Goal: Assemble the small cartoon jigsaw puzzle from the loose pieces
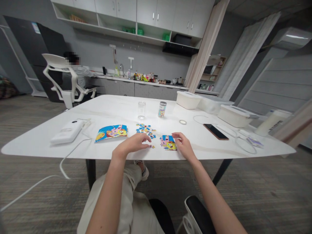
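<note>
A partly joined cartoon jigsaw (168,142) lies near the front edge of the white table (102,107). My right hand (183,144) rests against its right side, fingers curled on its edge. My left hand (133,144) lies just left of it, fingertips pinched over a small loose piece (152,146). A scatter of loose pieces (145,129) sits just behind my hands. A printed cartoon picture (111,132) lies flat to the left.
Behind the pieces stand a clear glass (141,110) and a small tin (162,109). A white power pack (68,130) with cable is at left; a phone (215,131) and white lidded boxes (188,99) at right. A person sits at the far counter.
</note>
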Demonstrator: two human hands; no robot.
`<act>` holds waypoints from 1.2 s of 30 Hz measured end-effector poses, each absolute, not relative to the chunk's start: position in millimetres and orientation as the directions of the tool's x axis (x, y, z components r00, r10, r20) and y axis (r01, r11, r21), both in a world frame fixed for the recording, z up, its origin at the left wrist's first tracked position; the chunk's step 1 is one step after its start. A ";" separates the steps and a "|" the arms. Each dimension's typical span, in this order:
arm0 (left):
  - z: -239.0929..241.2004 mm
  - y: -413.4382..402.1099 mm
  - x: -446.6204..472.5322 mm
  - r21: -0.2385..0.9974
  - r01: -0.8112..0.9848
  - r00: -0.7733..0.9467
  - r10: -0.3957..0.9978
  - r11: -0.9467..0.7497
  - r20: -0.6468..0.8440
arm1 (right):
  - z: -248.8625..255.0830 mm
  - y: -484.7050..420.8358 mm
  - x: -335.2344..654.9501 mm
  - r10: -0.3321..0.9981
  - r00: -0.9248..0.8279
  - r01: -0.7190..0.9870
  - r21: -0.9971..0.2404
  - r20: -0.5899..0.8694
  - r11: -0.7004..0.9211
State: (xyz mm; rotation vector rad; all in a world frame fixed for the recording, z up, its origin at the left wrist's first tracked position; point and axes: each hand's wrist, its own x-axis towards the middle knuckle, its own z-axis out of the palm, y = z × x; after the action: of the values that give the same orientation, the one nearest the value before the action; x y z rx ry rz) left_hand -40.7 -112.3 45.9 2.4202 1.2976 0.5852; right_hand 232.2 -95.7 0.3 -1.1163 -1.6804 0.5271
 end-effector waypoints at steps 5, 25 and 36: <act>34.5 -118.2 -33.0 0.533 0.697 0.486 0.863 -0.480 0.142 | -4.1 -91.2 232.3 0.917 -0.059 0.362 -0.847 0.395 0.389; 18.9 -133.5 2.5 0.455 0.696 0.452 0.832 -0.555 0.322 | -3.8 -89.7 229.8 0.929 -0.063 0.370 -0.856 0.365 0.361; 17.9 -130.5 10.6 0.446 0.725 0.436 0.851 -0.526 0.294 | -4.3 -90.1 226.9 0.932 -0.070 0.385 -0.852 0.357 0.355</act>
State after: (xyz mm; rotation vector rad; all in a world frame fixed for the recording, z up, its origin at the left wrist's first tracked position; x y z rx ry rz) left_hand 10.6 -130.5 17.9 2.4374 1.3676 0.7184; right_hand 226.9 -90.1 -4.3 -1.1966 -1.6437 0.7038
